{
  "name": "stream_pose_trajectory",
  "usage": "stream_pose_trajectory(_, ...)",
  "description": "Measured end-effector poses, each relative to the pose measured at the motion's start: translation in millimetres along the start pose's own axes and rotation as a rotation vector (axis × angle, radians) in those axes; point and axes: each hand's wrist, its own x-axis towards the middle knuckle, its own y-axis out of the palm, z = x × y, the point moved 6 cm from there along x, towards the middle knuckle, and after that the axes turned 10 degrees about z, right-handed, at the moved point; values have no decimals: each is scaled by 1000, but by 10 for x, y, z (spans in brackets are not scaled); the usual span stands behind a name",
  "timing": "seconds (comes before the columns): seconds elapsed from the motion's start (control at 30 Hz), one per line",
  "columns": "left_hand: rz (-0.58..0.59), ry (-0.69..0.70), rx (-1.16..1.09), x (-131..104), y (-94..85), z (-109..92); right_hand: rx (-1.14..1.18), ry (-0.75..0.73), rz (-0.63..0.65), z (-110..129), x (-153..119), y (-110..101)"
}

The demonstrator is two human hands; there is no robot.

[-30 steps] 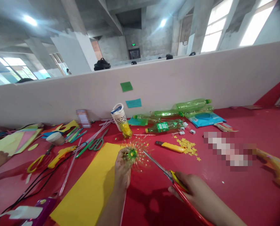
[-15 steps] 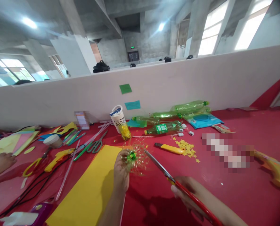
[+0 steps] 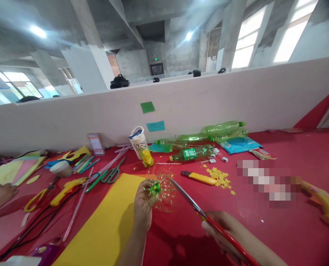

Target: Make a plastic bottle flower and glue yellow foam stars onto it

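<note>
Between the fingers of my left hand [image 3: 143, 199] is a cut green bottle top [image 3: 155, 187], its clear plastic sliced into thin strips that fan out around the neck. My right hand [image 3: 219, 229] grips red-handled scissors [image 3: 190, 201], whose blades look closed and point toward the strips. The blade tips lie close to the strips' right edge; whether they touch, I cannot tell. Beneath my left forearm lies a yellow sheet [image 3: 106, 218]. Beyond my hands are a yellow box cutter [image 3: 200, 177] and a pile of yellow stars [image 3: 221, 177].
Green plastic bottles [image 3: 222, 128] lie along the white partition [image 3: 208, 96]. A white cup [image 3: 139, 142] stands near the middle. To the left are a yellow glue gun [image 3: 67, 190], green-handled scissors [image 3: 113, 174] and another person's hand [image 3: 2, 195] on coloured paper. A blue packet [image 3: 240, 145] is at the back right.
The view has tilted up slightly, so the table items sit a little lower. Both hands keep nearly the same places, with the bottle top and scissors still held.
</note>
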Motion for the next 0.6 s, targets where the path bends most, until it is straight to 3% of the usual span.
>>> stream_pose_trajectory(0.37, -32, 17, 18, 15, -39, -56, -14, 80, -7, -28, -21, 12)
stream_pose_trajectory(0.5, -28, 28, 1, 10, -46, -57, 35, 39, -23, -115, 5, 36)
stream_pose_trajectory(0.6, -40, 29, 15, 10, -50, -68, 46, 9, 34, -185, 21, 84)
